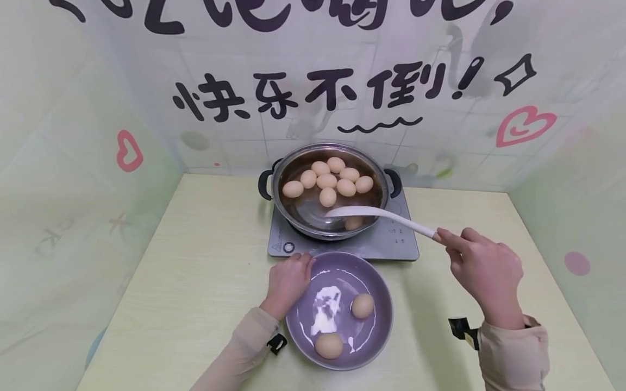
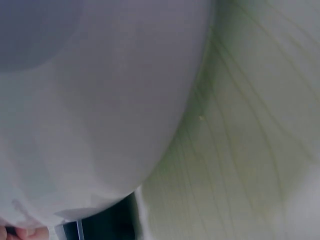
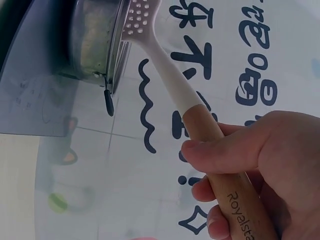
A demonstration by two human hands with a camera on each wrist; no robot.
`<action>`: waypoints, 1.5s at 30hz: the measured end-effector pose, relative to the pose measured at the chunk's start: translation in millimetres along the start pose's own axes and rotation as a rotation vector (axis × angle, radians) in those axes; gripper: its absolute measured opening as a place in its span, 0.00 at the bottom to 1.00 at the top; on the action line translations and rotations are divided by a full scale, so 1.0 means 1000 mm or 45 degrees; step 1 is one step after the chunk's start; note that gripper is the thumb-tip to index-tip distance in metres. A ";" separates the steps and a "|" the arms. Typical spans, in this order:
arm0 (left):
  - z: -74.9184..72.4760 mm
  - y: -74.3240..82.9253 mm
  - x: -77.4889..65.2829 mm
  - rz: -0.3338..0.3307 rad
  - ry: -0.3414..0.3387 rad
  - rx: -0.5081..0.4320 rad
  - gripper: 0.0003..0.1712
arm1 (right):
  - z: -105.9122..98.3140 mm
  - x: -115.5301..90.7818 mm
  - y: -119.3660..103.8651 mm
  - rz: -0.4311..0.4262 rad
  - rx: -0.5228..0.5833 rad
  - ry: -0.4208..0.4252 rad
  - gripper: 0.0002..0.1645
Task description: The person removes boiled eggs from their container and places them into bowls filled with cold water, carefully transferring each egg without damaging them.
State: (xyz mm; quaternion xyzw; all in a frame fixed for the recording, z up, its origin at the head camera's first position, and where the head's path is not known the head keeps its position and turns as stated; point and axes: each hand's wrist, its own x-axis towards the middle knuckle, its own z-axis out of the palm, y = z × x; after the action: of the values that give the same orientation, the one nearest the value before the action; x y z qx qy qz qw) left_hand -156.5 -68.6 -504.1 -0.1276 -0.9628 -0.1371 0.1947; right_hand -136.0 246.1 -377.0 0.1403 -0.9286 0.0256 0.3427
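Observation:
My right hand (image 1: 489, 269) grips the wooden handle of a white slotted spoon (image 1: 391, 215), fingers and thumb wrapped round it in the right wrist view. The spoon's perforated head (image 3: 139, 20) is over the near side of a steel pot (image 1: 288, 214). Several brown eggs (image 1: 326, 181) lie in the pot's water, and another egg (image 1: 353, 222) shows partly hidden below the spoon. My left hand (image 1: 289, 279) holds the upper left rim of a purple bowl (image 1: 337, 274). Inside the bowl lie two eggs, one toward the right (image 1: 363, 306) and one near the front (image 1: 329, 346).
The pot stands on a grey induction cooker (image 1: 391, 250), its black side handles (image 1: 264, 184) sticking out left and right. Just in front of the cooker is the bowl, on a pale wooden table (image 1: 210, 260). A printed sheet (image 1: 220, 146) with black lettering rises close behind the pot.

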 end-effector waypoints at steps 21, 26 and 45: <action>0.001 0.001 0.000 -0.002 0.009 0.005 0.10 | 0.009 -0.001 -0.017 -0.032 0.130 -0.192 0.14; 0.001 0.001 0.000 -0.001 0.006 0.006 0.10 | 0.012 0.000 -0.020 -0.044 0.158 -0.219 0.13; 0.001 0.001 0.000 0.005 0.010 0.013 0.10 | 0.010 0.011 -0.025 0.017 0.256 -0.622 0.08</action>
State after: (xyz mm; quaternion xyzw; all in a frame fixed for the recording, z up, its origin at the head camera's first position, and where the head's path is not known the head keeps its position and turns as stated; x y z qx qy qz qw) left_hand -156.8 -67.5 -504.3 -0.1281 -0.9625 -0.1324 0.1993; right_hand -143.0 217.6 -379.2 0.1695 -0.9775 0.0854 0.0924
